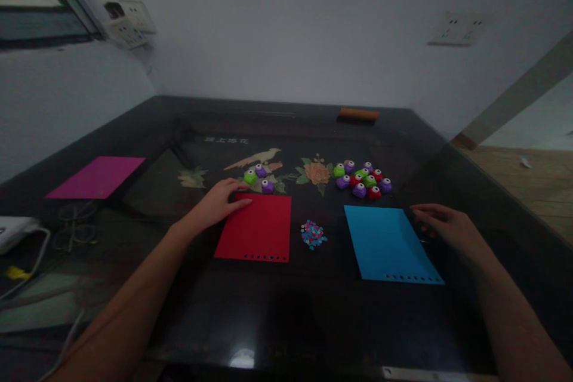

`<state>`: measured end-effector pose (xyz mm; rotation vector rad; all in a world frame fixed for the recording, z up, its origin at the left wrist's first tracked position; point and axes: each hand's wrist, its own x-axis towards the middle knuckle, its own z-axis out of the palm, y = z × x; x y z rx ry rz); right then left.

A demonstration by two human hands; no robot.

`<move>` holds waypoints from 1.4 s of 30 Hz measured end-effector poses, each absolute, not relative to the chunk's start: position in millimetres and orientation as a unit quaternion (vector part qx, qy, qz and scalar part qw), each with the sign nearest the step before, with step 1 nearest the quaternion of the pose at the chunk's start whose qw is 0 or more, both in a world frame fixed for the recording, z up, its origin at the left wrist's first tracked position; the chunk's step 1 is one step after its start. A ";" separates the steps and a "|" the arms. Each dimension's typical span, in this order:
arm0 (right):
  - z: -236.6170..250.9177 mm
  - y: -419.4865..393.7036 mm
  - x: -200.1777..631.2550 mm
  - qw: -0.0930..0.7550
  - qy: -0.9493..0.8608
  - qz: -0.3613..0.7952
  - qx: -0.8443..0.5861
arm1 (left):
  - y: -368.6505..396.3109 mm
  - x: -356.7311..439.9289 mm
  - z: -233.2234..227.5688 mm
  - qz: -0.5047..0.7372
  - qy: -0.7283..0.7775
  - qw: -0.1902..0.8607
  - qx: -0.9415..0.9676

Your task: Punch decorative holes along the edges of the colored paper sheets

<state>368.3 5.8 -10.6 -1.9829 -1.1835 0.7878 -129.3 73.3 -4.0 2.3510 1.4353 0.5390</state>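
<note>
your punched red sheet and punched blue sheet lie set out toward the table's front edge, confetti heaped between, on neither. your left hand is loosely open, thumb over the red sheet's far-left corner; your right hand half curls by the blue's far-right corner, its grip unclear.

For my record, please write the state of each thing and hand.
Red sheet: flat, near edge punched
Blue sheet: flat, near edge punched
Pink sheet: flat
Confetti: loosely heaped
Eyed pieces: in two clusters
Orange stick: lying down
Left hand: open, thumb over red sheet
Right hand: half-curled by blue sheet; grip unclear
</note>
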 end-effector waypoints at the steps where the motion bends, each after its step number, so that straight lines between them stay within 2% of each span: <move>1: -9.6 5.7 367.1 0.344 -0.455 0.302 -0.764 | 73.3 -129.4 -4.9 0.184 0.502 0.161 0.829; 10: -6.8 4.9 364.4 0.346 -0.452 0.286 -0.771 | 82.4 -133.8 -19.3 0.173 0.491 0.151 0.840; 26: -8.2 6.6 367.6 0.345 -0.447 0.295 -0.771 | 79.7 -130.7 -13.7 0.215 0.459 0.147 0.849; 33: -9.0 6.3 366.6 0.342 -0.444 0.291 -0.776 | 76.0 -129.7 -10.4 0.216 0.454 0.205 0.840; 38: -3.6 3.8 361.8 0.375 -0.442 0.243 -0.778 | 75.8 -132.5 -7.3 0.217 0.467 0.219 0.829; 42: 21.7 0.3 340.1 0.416 -0.470 0.177 -0.758 | 77.0 -134.3 -7.7 0.218 0.472 0.218 0.826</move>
